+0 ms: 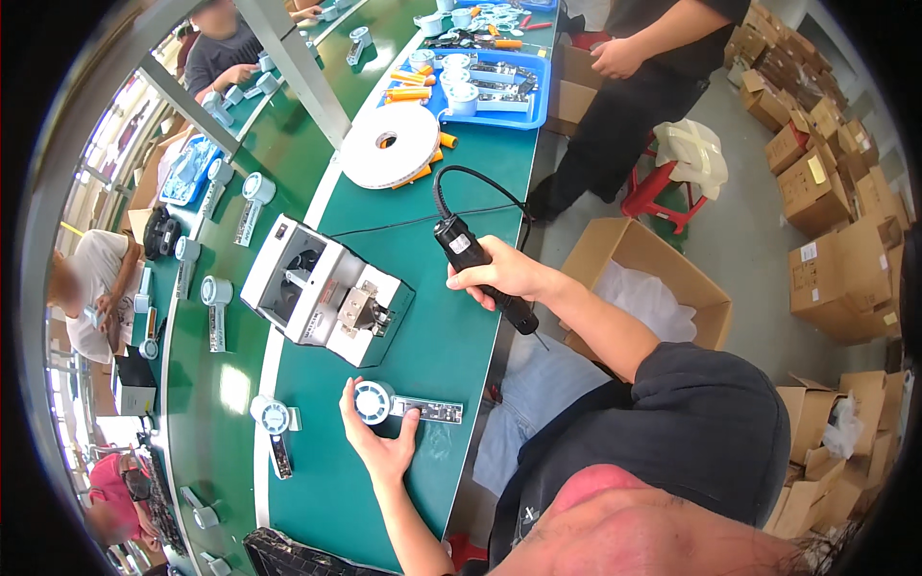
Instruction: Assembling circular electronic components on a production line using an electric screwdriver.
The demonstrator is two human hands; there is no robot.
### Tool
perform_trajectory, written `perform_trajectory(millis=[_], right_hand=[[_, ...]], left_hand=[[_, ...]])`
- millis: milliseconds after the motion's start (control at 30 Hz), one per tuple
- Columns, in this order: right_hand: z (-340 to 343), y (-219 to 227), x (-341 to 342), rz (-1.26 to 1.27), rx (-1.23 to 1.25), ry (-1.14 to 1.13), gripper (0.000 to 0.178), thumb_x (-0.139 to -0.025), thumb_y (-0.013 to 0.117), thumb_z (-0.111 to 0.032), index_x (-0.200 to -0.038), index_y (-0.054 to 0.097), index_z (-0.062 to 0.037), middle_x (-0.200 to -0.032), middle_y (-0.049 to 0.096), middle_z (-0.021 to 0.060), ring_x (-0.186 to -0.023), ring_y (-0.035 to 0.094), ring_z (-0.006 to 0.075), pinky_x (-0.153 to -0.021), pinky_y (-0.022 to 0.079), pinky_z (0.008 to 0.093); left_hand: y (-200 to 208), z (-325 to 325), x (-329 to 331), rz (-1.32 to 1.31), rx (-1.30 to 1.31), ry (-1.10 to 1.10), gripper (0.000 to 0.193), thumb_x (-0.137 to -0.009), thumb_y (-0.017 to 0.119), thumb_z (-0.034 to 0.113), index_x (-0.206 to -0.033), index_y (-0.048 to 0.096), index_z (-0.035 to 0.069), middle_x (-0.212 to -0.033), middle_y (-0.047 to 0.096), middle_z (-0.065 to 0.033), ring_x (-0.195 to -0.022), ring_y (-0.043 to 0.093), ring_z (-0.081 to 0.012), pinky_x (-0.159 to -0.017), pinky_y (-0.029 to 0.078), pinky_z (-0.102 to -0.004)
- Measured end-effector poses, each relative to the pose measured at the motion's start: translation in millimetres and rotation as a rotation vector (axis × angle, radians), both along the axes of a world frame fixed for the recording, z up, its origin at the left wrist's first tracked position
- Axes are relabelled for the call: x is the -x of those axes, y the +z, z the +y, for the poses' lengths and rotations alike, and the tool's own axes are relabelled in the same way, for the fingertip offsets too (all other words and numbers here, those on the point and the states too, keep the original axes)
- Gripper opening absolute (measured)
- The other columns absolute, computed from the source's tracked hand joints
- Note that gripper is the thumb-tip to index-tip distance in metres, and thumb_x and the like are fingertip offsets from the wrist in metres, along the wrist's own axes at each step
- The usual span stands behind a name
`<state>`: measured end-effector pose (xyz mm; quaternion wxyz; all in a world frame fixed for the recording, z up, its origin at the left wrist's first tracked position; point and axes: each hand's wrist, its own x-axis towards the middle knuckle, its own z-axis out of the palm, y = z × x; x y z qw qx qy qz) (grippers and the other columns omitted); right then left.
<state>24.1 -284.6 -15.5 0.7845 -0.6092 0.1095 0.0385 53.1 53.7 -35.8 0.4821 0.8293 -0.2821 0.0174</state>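
My left hand (pixel 382 449) steadies a handheld fan, its thumb on the inner end of the handle and its fingers beside the round head (pixel 373 401). The fan lies on the green bench, its open handle (pixel 437 411) showing the circuit parts inside. My right hand (pixel 509 272) is wrapped round a black electric screwdriver (pixel 461 245), raised near the bench's right edge. The thin bit points down and right, away from the fan, and a cable curls from the other end. A white and grey screw feeder (pixel 331 298) stands just beyond my left hand.
Another opened fan (pixel 276 422) lies left of my left hand. More fans (pixel 217 298) sit along the green conveyor. Farther up the bench are a white reel (pixel 389 144), orange cylindrical cells (pixel 408 93) and a blue tray (pixel 523 115) of fan parts. An open carton (pixel 624 250) stands right.
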Motion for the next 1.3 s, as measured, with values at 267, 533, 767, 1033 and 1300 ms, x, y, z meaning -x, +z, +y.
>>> perform_trajectory(millis=[267, 533, 767, 1033, 1300], right_hand=[[1, 0, -2, -0.007, 0.006, 0.001, 0.021, -0.088, 0.077, -0.019, -0.089, 0.064, -0.0013, -0.063, 0.060, 0.0025, -0.046, 0.058, 0.0106, -0.044, 0.047, 0.0263], [-1, 1, 2, -0.005, 0.000, 0.002, 0.017, -0.090, 0.075, -0.013, -0.092, 0.066, 0.0005, -0.063, 0.060, 0.0033, -0.046, 0.058, 0.0103, -0.043, 0.048, 0.0262], [5, -5, -2, 0.038, -0.011, 0.025, 0.020, -0.088, 0.078, -0.016, -0.092, 0.065, -0.0010, -0.063, 0.061, 0.0044, -0.047, 0.058, 0.0117, -0.044, 0.047, 0.0271], [4, 8, -2, 0.021, 0.071, -0.106, 0.019, -0.090, 0.073, -0.016, -0.098, 0.065, -0.0001, -0.062, 0.057, 0.0026, -0.046, 0.053, 0.0108, -0.046, 0.044, 0.0263], [2, 78, -13, -0.318, -0.214, -0.138, 0.013, -0.098, 0.063, -0.014, -0.102, 0.058, -0.0025, -0.067, 0.051, 0.0036, -0.053, 0.050, 0.0131, -0.052, 0.042, 0.0305]], left_hand=[[0, 4, -2, -0.017, 0.008, -0.037, 0.086, -0.078, 0.080, 0.014, -0.152, 0.038, -0.003, -0.140, 0.055, -0.0236, -0.126, 0.056, -0.0344, -0.112, 0.040, -0.0438], [2, 1, 1, 0.002, 0.022, -0.037, 0.085, -0.078, 0.080, 0.010, -0.151, 0.038, -0.003, -0.140, 0.055, -0.0224, -0.123, 0.057, -0.0308, -0.110, 0.042, -0.0418], [-3, 4, 6, 0.082, 0.041, 0.040, 0.090, -0.072, 0.088, 0.013, -0.149, 0.043, -0.003, -0.139, 0.057, -0.0226, -0.126, 0.058, -0.0348, -0.111, 0.043, -0.0429], [8, 1, -9, 0.026, 0.107, -0.043, 0.090, -0.070, 0.092, 0.017, -0.146, 0.048, 0.001, -0.134, 0.059, -0.0188, -0.124, 0.060, -0.0327, -0.107, 0.047, -0.0410], [2, 6, -5, 0.020, 0.082, -0.049, 0.097, -0.069, 0.093, 0.016, -0.151, 0.044, 0.003, -0.138, 0.057, -0.0168, -0.127, 0.058, -0.0288, -0.109, 0.045, -0.0398]])
